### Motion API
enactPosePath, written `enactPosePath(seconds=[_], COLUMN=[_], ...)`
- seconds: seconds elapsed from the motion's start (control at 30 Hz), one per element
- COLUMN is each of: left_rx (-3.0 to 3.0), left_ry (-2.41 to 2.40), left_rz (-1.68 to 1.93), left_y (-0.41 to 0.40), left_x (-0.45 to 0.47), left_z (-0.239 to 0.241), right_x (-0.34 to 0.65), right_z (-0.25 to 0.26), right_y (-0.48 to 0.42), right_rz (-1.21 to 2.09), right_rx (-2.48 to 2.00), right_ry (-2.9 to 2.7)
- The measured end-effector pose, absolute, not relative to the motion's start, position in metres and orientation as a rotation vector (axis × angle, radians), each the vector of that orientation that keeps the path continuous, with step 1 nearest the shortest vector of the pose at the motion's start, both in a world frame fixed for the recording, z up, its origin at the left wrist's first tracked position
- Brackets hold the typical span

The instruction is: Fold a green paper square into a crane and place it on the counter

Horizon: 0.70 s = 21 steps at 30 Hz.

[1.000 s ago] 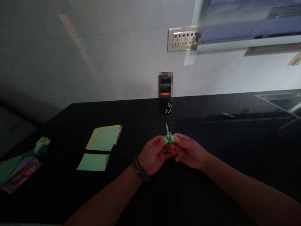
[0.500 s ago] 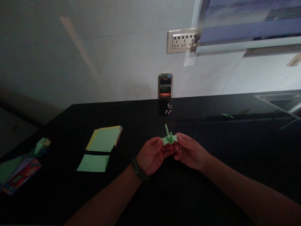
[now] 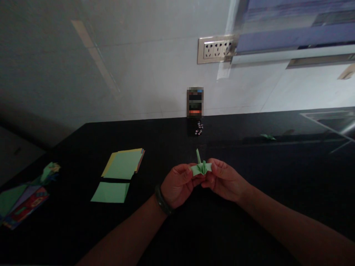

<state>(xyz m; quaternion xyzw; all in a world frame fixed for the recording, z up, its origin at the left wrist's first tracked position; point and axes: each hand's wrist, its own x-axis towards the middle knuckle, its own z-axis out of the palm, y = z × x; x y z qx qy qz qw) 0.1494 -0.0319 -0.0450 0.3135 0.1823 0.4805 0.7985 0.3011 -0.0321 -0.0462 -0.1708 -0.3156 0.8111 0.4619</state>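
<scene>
A small green origami crane (image 3: 203, 168) is held up between my two hands over the black countertop (image 3: 210, 236). One wing is pinched in my left hand (image 3: 177, 184), thumb on top and fingers beneath. My right hand (image 3: 226, 179) pinches the opposite wing the same way. A thin green point of folded paper sticks up at the far side, and the pleated middle lies between my thumbs. To the left are a stack of coloured paper (image 3: 122, 164), green on top, and a creased green sheet (image 3: 111, 192) just nearer to me.
At far left lie a colourful packet (image 3: 27, 207) and a bunch of folded paper (image 3: 50, 173). A phone-like, blurred object (image 3: 195, 102) leans on the wall behind a beaded string (image 3: 199, 128). Back right are another green folded piece (image 3: 268, 137) and a metal-edged sink (image 3: 330, 120).
The wings are pulled a little wider and flatter, and the crane has tilted slightly. Both hands keep their hold and have shifted only slightly.
</scene>
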Motion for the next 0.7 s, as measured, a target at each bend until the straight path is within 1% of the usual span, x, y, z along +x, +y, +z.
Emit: enactPosePath(seconds=[0.33, 0.7], left_rx=[0.664, 0.646], left_ry=[0.394, 0.518], left_rz=[0.999, 1.148], left_y=[-0.0285, -0.0249], left_x=[0.1468, 0.1456], left_z=[-0.0458, -0.0419], right_x=[0.3053, 0.3086], right_z=[-0.0454, -0.045], right_y=[-0.0291, -0.0256], right_rz=[1.985, 1.858], right_rx=[-0.434, -0.611], right_ry=[-0.776, -0.798])
